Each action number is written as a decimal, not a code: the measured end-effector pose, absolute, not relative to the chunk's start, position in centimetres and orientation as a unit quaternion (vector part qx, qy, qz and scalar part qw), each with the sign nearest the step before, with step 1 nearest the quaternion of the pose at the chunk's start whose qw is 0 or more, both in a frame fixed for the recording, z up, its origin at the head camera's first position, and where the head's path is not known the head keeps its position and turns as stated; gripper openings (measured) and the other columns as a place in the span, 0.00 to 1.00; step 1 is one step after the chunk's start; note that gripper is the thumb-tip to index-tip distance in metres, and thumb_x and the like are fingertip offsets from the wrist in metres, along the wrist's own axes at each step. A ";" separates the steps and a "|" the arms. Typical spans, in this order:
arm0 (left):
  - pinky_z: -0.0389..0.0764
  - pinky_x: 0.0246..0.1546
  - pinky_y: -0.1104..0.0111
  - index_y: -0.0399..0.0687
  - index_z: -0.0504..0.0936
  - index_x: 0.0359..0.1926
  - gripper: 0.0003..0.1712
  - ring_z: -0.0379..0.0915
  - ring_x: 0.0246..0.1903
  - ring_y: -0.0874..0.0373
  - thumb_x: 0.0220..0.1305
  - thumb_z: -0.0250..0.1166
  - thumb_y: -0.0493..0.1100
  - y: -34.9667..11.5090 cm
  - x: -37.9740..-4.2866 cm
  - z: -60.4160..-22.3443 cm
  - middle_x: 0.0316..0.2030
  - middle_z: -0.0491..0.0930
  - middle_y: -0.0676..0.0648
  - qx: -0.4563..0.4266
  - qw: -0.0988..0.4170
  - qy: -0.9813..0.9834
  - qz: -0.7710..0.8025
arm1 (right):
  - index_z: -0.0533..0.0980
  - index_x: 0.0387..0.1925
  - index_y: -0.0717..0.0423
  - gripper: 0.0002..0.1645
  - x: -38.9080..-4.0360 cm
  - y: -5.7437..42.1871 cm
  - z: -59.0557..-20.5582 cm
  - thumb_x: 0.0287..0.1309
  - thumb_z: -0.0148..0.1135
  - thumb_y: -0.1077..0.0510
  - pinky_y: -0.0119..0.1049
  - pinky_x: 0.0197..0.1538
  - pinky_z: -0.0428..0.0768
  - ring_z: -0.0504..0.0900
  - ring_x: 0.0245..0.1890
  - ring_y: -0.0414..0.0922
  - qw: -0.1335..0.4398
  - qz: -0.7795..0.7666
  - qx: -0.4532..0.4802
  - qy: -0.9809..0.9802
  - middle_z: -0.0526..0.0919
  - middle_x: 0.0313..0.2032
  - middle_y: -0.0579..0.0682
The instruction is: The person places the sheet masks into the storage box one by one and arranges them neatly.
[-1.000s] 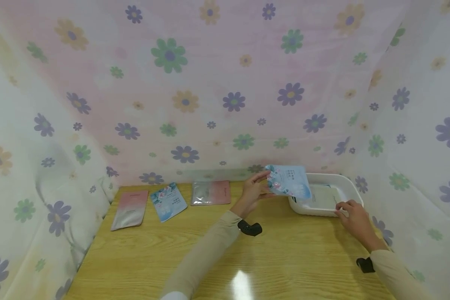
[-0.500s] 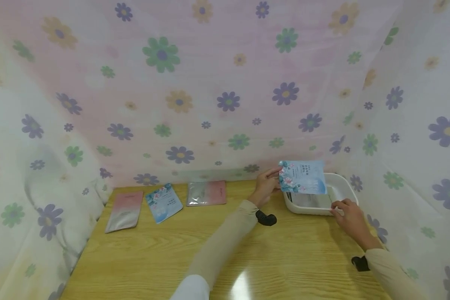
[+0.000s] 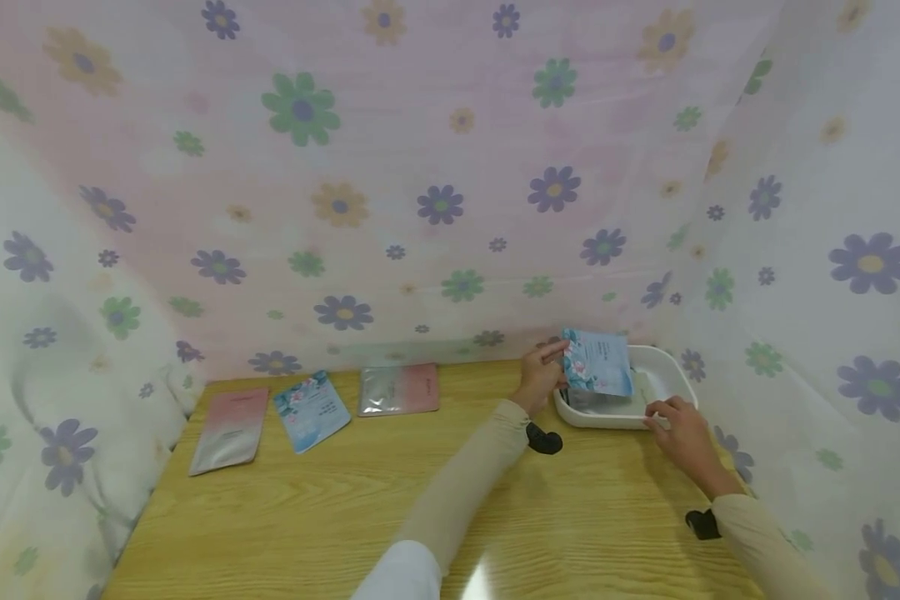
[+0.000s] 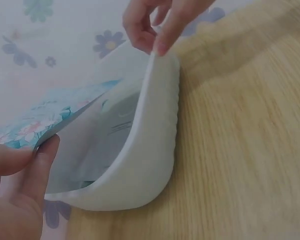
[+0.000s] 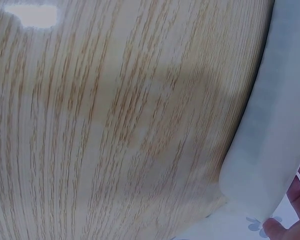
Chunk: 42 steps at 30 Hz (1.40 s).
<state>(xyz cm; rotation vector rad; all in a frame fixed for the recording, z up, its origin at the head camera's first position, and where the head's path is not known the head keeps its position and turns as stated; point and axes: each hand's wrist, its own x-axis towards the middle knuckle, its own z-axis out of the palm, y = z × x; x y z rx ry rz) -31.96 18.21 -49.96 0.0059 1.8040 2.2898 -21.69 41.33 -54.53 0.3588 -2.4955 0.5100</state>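
My left hand (image 3: 542,379) pinches the edge of a blue floral sheet mask packet (image 3: 598,363) between thumb and fingers. The packet hangs tilted over the left part of a white plastic basket (image 3: 667,371). In the left wrist view the thumb lies on top of the packet (image 4: 35,120) and fingers are beneath it. My right hand (image 3: 686,437) pinches the front rim of the basket near its right corner. Inside the basket lie pale packets (image 4: 115,120), partly hidden by the held one.
On the wooden table (image 3: 307,517), left of the basket, lie a pink-silver packet (image 3: 228,431), a blue floral packet (image 3: 312,412) and another pink-silver packet (image 3: 398,390). A flowered curtain (image 3: 390,150) closes off the back and sides.
The blue packet has gone right with my left hand, then lowered toward the basket. My right hand has stayed on the rim. The head view has swung slightly right.
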 end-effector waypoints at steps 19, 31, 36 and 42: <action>0.83 0.29 0.63 0.36 0.79 0.53 0.30 0.81 0.34 0.41 0.47 0.57 0.16 19.0 -30.7 -50.9 0.46 0.81 0.40 -0.009 0.081 0.643 0.762 | 0.77 0.24 0.59 0.13 -21.5 39.7 -55.6 0.37 0.74 0.71 0.48 0.25 0.70 0.72 0.25 0.54 0.294 0.207 0.124 -0.925 0.73 0.25 0.56; 0.71 0.15 0.71 0.29 0.82 0.44 0.27 0.74 0.27 0.60 0.38 0.57 0.15 19.8 -30.7 -51.4 0.40 0.82 0.37 0.016 0.046 0.716 0.697 | 0.78 0.25 0.58 0.13 -21.4 40.4 -55.2 0.38 0.74 0.71 0.45 0.25 0.67 0.70 0.24 0.51 0.290 0.203 0.133 -0.926 0.73 0.25 0.55; 0.73 0.21 0.75 0.28 0.83 0.43 0.21 0.77 0.31 0.56 0.44 0.61 0.19 20.0 -30.8 -51.6 0.39 0.82 0.36 0.092 0.028 0.777 0.622 | 0.77 0.25 0.57 0.12 -21.3 40.9 -54.6 0.39 0.73 0.70 0.44 0.24 0.68 0.71 0.24 0.51 0.282 0.198 0.142 -0.928 0.74 0.25 0.55; 0.78 0.32 0.74 0.33 0.84 0.41 0.13 0.78 0.36 0.58 0.53 0.64 0.27 19.5 -30.8 -51.1 0.40 0.83 0.39 0.150 0.022 0.817 0.557 | 0.77 0.25 0.58 0.12 -21.4 41.2 -54.1 0.39 0.73 0.70 0.43 0.23 0.67 0.69 0.23 0.50 0.279 0.195 0.144 -0.929 0.73 0.25 0.54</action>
